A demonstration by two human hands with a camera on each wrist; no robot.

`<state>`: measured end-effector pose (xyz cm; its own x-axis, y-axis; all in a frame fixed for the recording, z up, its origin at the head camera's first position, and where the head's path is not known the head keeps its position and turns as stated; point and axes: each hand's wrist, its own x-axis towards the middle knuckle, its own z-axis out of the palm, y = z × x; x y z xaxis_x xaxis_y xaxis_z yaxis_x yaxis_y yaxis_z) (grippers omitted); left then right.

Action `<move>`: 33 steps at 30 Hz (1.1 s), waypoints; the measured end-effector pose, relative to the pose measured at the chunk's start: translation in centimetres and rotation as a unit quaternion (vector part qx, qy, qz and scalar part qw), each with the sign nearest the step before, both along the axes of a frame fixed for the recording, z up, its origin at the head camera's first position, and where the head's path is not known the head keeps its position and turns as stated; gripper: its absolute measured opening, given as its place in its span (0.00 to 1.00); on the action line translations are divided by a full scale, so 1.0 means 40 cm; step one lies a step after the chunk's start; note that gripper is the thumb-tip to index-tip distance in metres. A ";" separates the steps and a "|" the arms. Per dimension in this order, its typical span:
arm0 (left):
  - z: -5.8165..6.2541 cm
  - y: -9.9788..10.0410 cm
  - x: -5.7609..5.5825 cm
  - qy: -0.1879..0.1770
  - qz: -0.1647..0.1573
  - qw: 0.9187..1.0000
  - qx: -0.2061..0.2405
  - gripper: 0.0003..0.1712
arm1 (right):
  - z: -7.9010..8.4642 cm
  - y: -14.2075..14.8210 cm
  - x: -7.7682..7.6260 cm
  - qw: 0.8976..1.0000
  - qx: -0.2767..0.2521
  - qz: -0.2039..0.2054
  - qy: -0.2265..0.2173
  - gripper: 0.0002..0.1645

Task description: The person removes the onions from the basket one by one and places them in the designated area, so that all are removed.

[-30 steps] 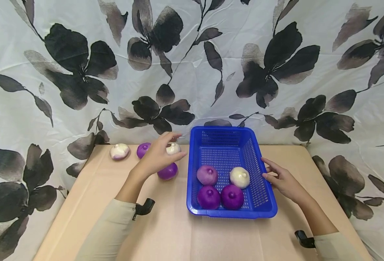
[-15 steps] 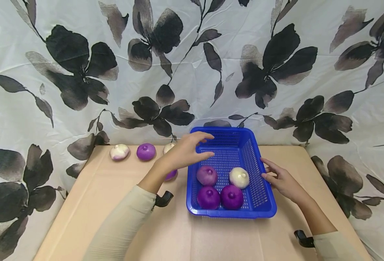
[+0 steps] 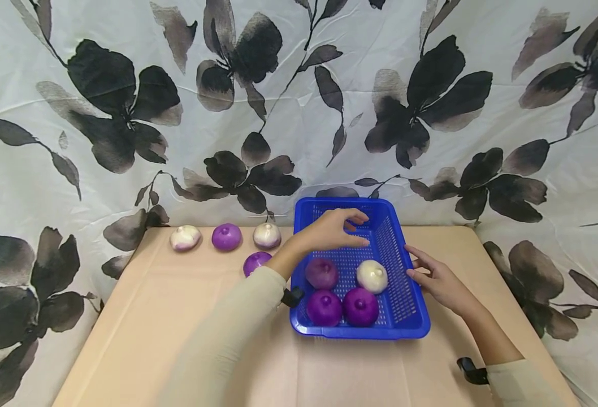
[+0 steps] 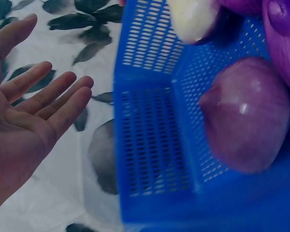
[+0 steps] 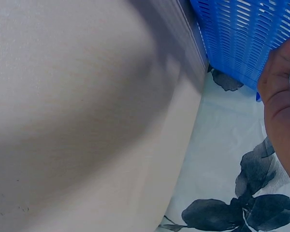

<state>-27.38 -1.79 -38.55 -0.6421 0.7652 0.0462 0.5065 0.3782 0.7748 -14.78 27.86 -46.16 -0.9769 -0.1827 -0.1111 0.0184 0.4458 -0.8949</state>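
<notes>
My left hand hangs over the far half of a blue plastic basket, thumb and fingers spread apart with nothing between them. In the left wrist view the same hand shows its bare palm and loosely extended fingers beside the basket wall. Inside the basket lie several onions: a pale one, a dull purple one and two deep purple ones, including one at the near side. My right hand holds the basket's right rim with thumb and fingertips; in the right wrist view this hand is partly cut off.
Left of the basket, more onions rest on the light wooden table: a whitish one, a purple one, another whitish one and a purple one partly behind my left arm. A floral cloth hangs behind the table.
My left hand has moved right, from beside the onions on the table to over the basket, staying empty. The right hand and the basket have hardly moved.
</notes>
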 end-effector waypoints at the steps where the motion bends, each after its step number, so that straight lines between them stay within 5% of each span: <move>1: -0.006 0.010 -0.003 -0.008 -0.002 1.000 -0.007 0.36 | 0.000 0.000 -0.001 1.000 0.000 0.001 0.000 0.40; 14: -0.096 0.101 -0.005 -0.049 -0.051 0.991 -0.116 0.39 | 0.000 0.004 -0.005 1.000 -0.005 0.012 0.009 0.40; 21: -0.130 0.132 0.014 -0.030 -0.049 0.984 -0.169 0.48 | -0.001 0.003 -0.008 1.000 -0.017 0.015 0.008 0.40; 33: -0.189 0.150 0.015 -0.070 -0.055 0.980 -0.176 0.54 | -0.004 0.001 -0.003 1.000 -0.009 0.009 0.002 0.40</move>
<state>-26.76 4.21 -46.12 -0.5366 0.7824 -0.3160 0.4575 0.5844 0.6702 -14.90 27.90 -46.33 -0.9738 -0.2019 -0.1044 0.0078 0.4292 -0.9032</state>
